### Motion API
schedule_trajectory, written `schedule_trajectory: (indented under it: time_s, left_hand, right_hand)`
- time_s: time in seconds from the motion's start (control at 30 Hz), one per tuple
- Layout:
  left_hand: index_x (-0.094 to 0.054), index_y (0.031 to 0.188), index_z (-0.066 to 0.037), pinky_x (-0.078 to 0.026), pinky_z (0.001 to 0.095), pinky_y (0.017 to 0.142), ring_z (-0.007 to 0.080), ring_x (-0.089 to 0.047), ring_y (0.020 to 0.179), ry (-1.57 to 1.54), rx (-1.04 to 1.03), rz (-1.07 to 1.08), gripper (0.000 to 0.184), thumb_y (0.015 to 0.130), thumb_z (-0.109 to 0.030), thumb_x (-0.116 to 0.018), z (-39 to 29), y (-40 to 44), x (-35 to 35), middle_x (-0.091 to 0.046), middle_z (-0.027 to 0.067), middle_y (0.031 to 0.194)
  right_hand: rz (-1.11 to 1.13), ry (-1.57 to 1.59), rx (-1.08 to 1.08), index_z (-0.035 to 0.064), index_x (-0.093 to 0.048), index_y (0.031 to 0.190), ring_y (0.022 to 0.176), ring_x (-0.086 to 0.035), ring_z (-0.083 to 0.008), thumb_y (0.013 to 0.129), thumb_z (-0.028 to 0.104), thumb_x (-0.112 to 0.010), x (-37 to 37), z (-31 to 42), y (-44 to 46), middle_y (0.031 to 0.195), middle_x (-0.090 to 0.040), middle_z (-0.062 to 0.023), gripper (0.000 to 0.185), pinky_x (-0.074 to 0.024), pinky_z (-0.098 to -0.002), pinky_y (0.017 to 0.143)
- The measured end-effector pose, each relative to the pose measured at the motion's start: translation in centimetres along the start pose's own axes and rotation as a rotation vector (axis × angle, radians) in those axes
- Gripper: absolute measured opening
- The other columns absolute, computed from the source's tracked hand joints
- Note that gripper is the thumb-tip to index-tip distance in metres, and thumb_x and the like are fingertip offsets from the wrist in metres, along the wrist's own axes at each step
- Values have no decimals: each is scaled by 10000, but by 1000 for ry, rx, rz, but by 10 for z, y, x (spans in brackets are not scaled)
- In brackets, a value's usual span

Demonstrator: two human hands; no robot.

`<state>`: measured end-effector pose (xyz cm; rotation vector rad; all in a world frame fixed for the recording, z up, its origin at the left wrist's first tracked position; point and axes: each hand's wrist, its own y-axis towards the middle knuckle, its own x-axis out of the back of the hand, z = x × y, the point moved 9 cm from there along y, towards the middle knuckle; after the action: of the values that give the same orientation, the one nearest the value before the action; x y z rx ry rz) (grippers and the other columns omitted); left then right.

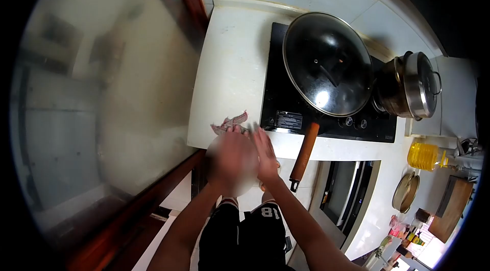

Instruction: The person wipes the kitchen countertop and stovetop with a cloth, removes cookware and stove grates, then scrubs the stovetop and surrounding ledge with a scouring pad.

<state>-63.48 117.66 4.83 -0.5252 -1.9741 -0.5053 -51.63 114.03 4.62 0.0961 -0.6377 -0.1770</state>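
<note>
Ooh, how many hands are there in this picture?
2. The left hand, partly blurred, has its fingertips at the cloth on the white counter; the right hand is beside it, near the counter's front edge. No other hand shows.

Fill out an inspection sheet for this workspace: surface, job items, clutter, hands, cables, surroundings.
Surface: white counter, a few faint marks toward the back.
Job's things: crumpled reddish-grey cloth near the counter's front edge, left of the black cooktop.
Clutter: yellow oil jug at the right; smaller items beyond it too small to identify.
Hands: left hand at the cloth, partly blurred, grip unclear; right hand beside it, fingers extended, hold unclear.
Cables: nothing seen.
Surroundings: lidded pan on the cooktop, its brown handle overhanging the counter edge; lidded steel pot to its right.
</note>
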Motion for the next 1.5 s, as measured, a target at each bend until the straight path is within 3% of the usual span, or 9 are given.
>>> schedule_trajectory:
  time_s: [0.07, 0.33, 0.6, 0.77, 0.9, 0.97, 1.07, 1.33, 1.5]
  left_hand:
    - [-395, 1592, -74, -184, 553, 1267, 398, -217, 1572, 153, -36, 207, 652, 1035, -375, -548, 14, 9, -32, -270, 180, 1699]
    - [-393, 1608, -162, -170, 522, 1277, 357, -231, 1573, 357, -217, 209, 628, 1047, -419, -514, 65, 192, -39, -275, 147, 1707]
    - [-347, 1636, -203, -140, 497, 1295, 330, -147, 1605, 354, -29, 112, 565, 1118, -428, -324, 173, 373, -44, -200, 111, 1738]
    - [-362, 1625, -180, -199, 513, 1275, 342, -197, 1586, 303, 11, 6, 563, 1108, -400, -361, 176, 350, -52, -237, 106, 1726]
    - [-563, 1462, -82, -312, 523, 1213, 380, -419, 1461, 400, -194, 430, 498, 1015, -304, -561, 85, 268, -55, -500, 139, 1556]
    - [-580, 1440, -108, -321, 506, 1210, 334, -426, 1468, 23, -459, 125, 483, 1002, -311, -602, 51, 192, -46, -497, 132, 1560]
    - [-551, 1466, -113, -299, 510, 1220, 327, -382, 1501, 138, -466, 107, 494, 1023, -331, -573, 53, 214, -49, -458, 140, 1594]
    - [-376, 1609, -150, -242, 489, 1248, 304, -266, 1567, 315, -206, 97, 579, 1083, -388, -416, 119, 418, -78, -305, 84, 1705]
    - [-422, 1578, -99, -259, 507, 1231, 340, -257, 1568, 424, -289, 132, 593, 1059, -381, -464, 92, 367, -78, -312, 123, 1696]
  right_hand:
    - [68, -62, -62, 18, -427, 1558, 1505, -362, -433, 880, 44, -685, 13, -11, -26, 1644, -355, -227, 727, -341, -487, 1227]
    - [285, -585, -366, -36, -248, 1611, 1569, -142, -512, 915, 363, -741, 28, -45, -53, 1663, -157, -364, 942, -169, -603, 1259]
    - [367, -602, -407, -62, -291, 1583, 1540, -198, -547, 894, 421, -770, 28, -41, -42, 1638, -201, -386, 968, -214, -607, 1243]
    - [193, -287, -252, -49, -393, 1541, 1467, -375, -517, 855, 248, -823, -4, -18, -3, 1561, -424, -316, 862, -335, -563, 1207]
    - [43, -197, -168, -51, -455, 1506, 1355, -532, -490, 862, 223, -789, -26, 15, 38, 1409, -589, -316, 776, -378, -566, 1169]
    - [44, -216, -183, -62, -475, 1490, 1396, -490, -485, 859, 227, -784, -27, 18, 54, 1477, -532, -315, 761, -356, -575, 1181]
    - [106, -417, -188, -85, -363, 1551, 1505, -332, -488, 863, 259, -765, -25, -1, 76, 1621, -326, -328, 867, -277, -561, 1233]
    - [234, -525, -222, -133, -317, 1545, 1530, -265, -508, 912, 305, -715, -30, -19, 83, 1633, -255, -360, 866, -253, -571, 1250]
    - [249, -456, -206, -147, -308, 1539, 1532, -247, -516, 922, 323, -717, -29, -22, 78, 1628, -252, -367, 877, -238, -567, 1257]
